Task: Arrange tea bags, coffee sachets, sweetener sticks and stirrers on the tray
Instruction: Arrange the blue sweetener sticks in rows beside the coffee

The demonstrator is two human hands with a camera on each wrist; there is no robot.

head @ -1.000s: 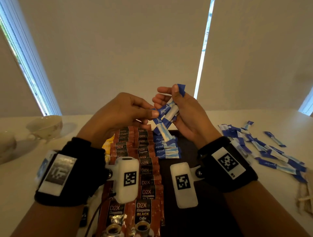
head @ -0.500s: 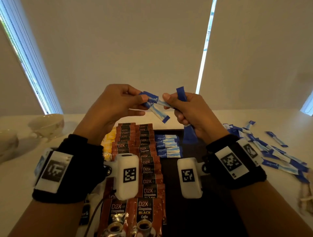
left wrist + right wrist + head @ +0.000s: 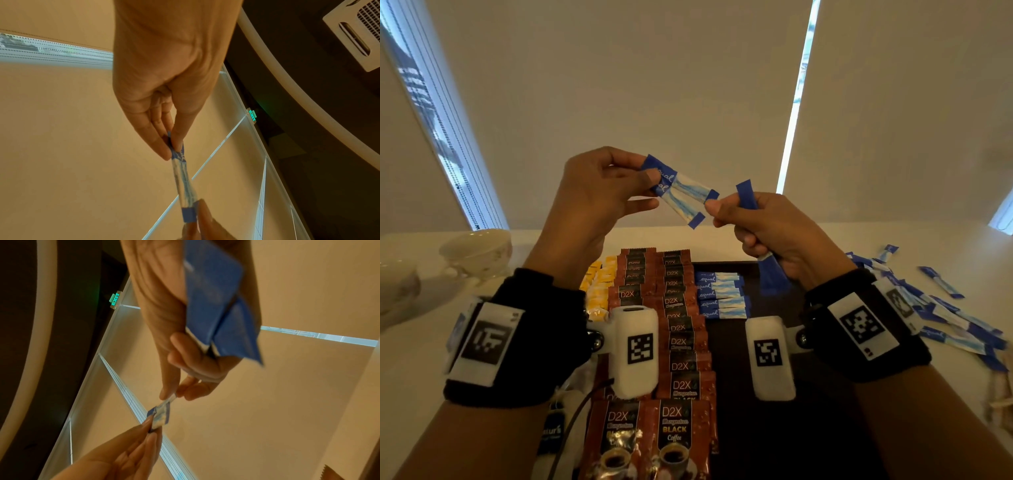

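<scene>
- Two sweetener sticks (image 3: 681, 192) are held in the air above the tray (image 3: 774, 428), pinched at their dark-blue printed ends by the thumb and fingers of the left hand (image 3: 592, 202).
- Their far ends reach the right hand (image 3: 774, 233), whose thumb and forefinger nip the tip of one stick; the remaining fingers are curled round a bundle of further sticks (image 3: 770, 274) that pokes out above and below the fist.
- Laid on the tray's far part, a row of five sweetener sticks (image 3: 720, 295) lies just right of the coffee sachets (image 3: 678, 342).
- These sachets form two overlapping columns down the tray's left side; the wrist cameras (image 3: 635, 353) hide part of them.
- Yellow tea bags (image 3: 599, 287) lie left of the sachets, partly behind the left wrist.
- Right of the tray, a loose heap of sweetener sticks (image 3: 955, 318) is spread on the table (image 3: 410, 359), with wooden stirrers (image 3: 1000, 394) beside it near the frame edge.
- Left of the tray stands a pale cup (image 3: 477, 253).
</scene>
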